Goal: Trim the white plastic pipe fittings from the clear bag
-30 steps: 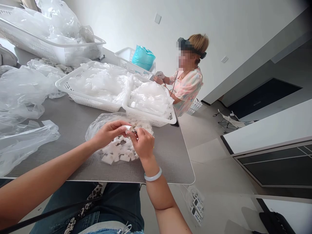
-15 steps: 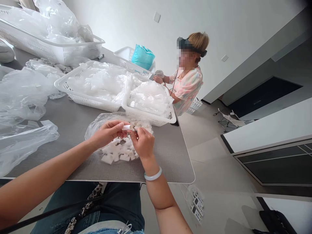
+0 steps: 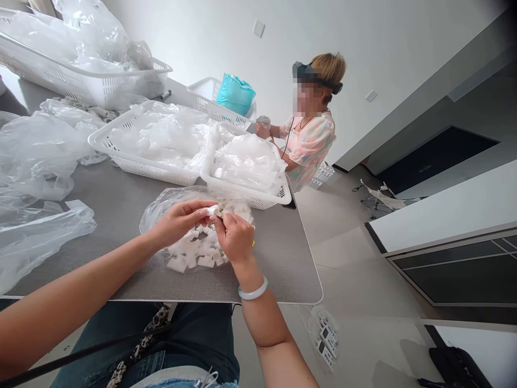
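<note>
My left hand (image 3: 181,220) is closed, pinching a short white plastic tube (image 3: 213,210) with its open end turned to the right. My right hand (image 3: 236,236) is curled shut against that end. Its fingers wrap a thin tool that is mostly hidden; a small yellow tip (image 3: 253,244) peeks out beside the palm, and a dark sliver shows near the tube's rim. Beneath both hands a clear plastic bag (image 3: 155,207) lies spread on the table, with many white tube pieces (image 3: 205,261) on it.
White baskets (image 3: 161,173) filled with clear plastic bags stand beyond my hands. Loose bags (image 3: 36,151) lie at the left. A turquoise bag (image 3: 236,94) sits in a basket at the back. Another person (image 3: 311,126) works at the table's far right. The grey table (image 3: 278,269) ends at a rounded corner.
The tube has tilted and turned slightly in my left fingers. My right hand has rotated a little, and the yellow tip now shows beside it.
</note>
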A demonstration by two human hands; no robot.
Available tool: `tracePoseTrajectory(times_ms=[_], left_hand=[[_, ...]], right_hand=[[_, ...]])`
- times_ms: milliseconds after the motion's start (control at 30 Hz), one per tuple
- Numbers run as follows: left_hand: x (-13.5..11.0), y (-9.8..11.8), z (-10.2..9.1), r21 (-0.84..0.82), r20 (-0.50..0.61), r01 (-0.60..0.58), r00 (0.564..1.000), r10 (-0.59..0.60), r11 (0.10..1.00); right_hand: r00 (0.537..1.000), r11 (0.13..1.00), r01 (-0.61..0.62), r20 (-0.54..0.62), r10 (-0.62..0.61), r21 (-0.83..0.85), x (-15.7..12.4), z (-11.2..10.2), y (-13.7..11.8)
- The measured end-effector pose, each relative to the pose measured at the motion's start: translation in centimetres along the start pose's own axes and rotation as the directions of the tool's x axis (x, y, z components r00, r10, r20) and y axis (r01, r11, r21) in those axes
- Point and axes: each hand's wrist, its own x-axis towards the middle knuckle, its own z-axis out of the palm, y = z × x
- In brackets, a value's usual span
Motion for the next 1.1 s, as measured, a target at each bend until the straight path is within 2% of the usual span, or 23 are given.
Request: tracePoseTrajectory(times_ms=[133,333,433,567,800,1100], left_hand=[[0.09,0.34,0.24,-0.118,0.025,0.057,0.998,-0.055,0.991],[0.28,0.82,0.17,-0.211,0.021,0.04,0.999,-0.037,0.977],[0.28,0.8,0.17,-0.212,0.021,0.027,1.0,-0.023,0.977],[0.16,0.63,0.47,-0.212,-0.034,-0.015,0.999,0.008,0.977],[0.09,0.26,0.56,-0.193,-0.02,-0.008,1.0,0.004,0.981],[0.05,0.22,0.65,-0.103,-0.034,-0.076,0.997,0.073,0.992]], right_hand=[[0.998,0.999,-0.046,0.043,0.046,-0.001,-0.03,-0.04,0.15],[0.99,0.996,-0.088,0.114,0.085,0.016,-0.13,-0.06,0.24],[0.993,0.997,-0.066,0.097,0.062,0.039,-0.09,-0.05,0.14],[0.997,0.998,-0.056,0.056,0.055,0.023,-0.23,0.22,0.0],[0.993,0.998,-0.054,0.102,0.056,-0.019,-0.78,0.77,-0.02],[0.99,0.997,-0.057,0.126,0.062,-0.047,-0.86,0.93,0.25]])
